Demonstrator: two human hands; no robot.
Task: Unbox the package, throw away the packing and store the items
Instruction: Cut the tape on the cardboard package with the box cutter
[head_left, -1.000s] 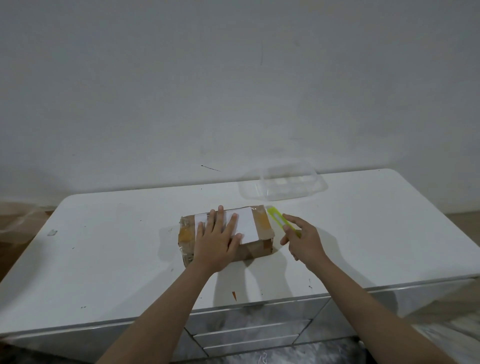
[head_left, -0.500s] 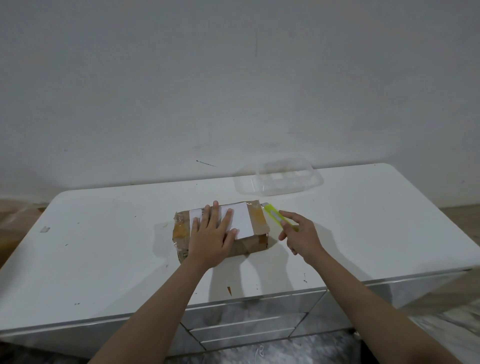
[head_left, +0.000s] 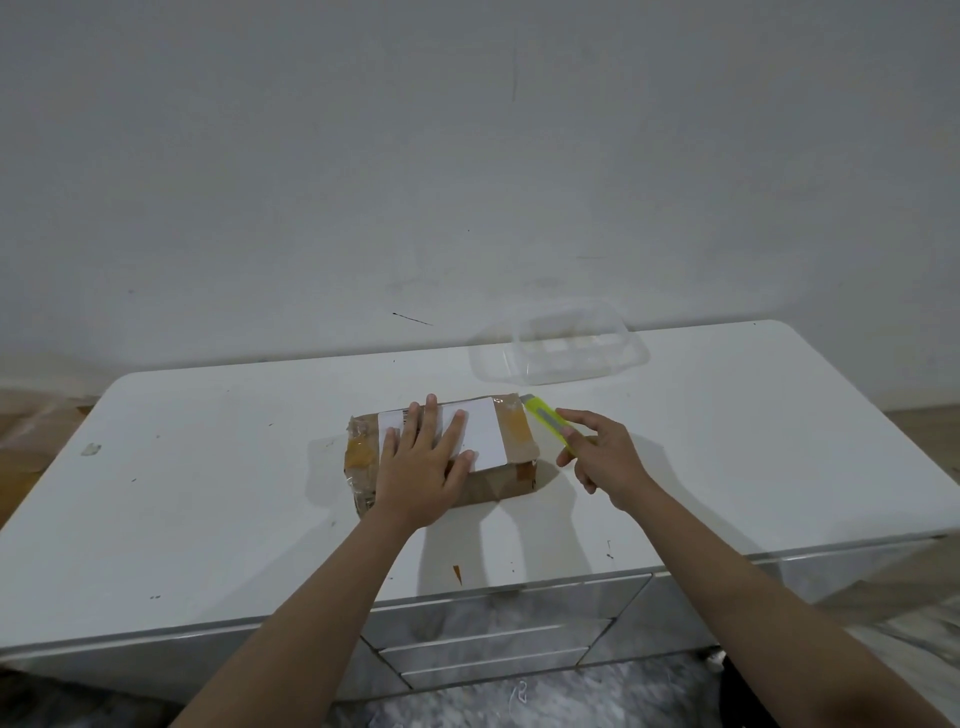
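A small cardboard package, wrapped in brown tape with a white label on top, lies in the middle of the white cabinet top. My left hand rests flat on the package with its fingers spread over the label. Just right of the package lies a yellow-green utility knife. My right hand pinches the knife's near end between thumb and fingers; its far tip points toward the package's back right corner.
A clear plastic container stands at the back of the cabinet top, against the wall. Drawer fronts show below the front edge. A small scrap lies at the far left.
Both hands have stayed almost still; the left stays on the package, and the right fingers have closed a little more around the knife.
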